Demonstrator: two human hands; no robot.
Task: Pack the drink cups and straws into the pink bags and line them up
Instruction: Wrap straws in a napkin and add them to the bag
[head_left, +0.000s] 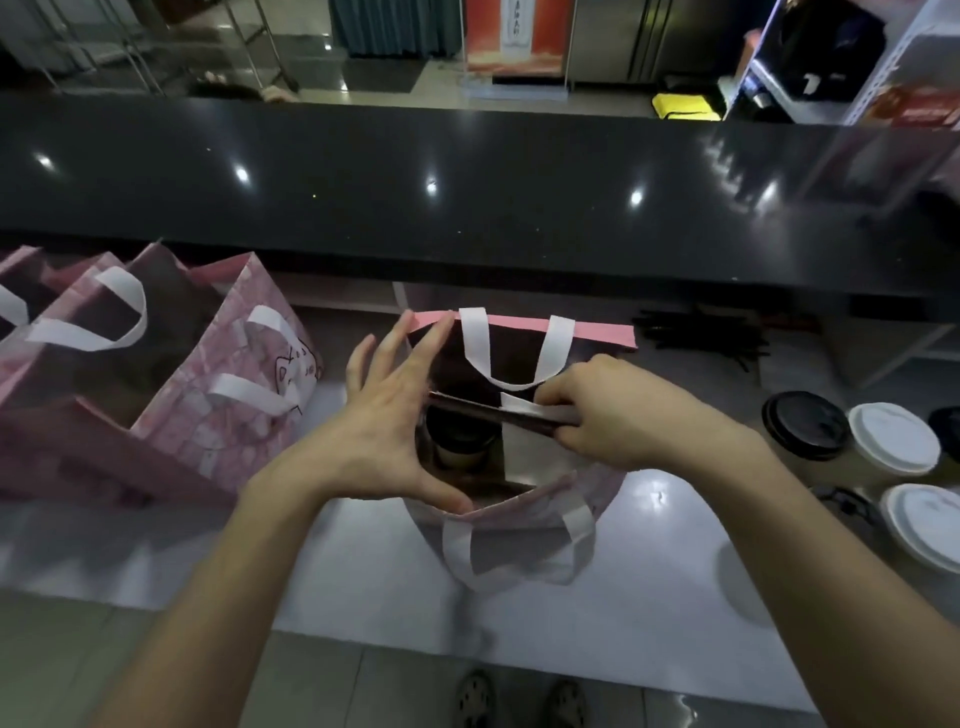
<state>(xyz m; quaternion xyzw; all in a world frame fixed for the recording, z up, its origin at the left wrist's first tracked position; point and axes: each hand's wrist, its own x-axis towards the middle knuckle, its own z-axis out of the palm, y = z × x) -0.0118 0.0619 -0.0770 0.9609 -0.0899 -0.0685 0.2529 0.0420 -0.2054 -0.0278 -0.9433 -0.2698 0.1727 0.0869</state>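
Note:
An open pink bag with white handles stands on the steel counter in front of me. Inside it, on the left, sits a cup with a dark lid. My left hand is spread wide over the bag's left edge, fingers straight, thumb on the near rim. My right hand grips a dark wrapped straw and holds it across the bag's mouth. Other pink bags stand in a row at the left. Loose cups wait at the right: one with a dark lid, two with white lids.
A pile of dark straws lies behind the bag at the right. A raised black counter runs along the back. The steel counter's front edge is near me, with my feet on the tiled floor below.

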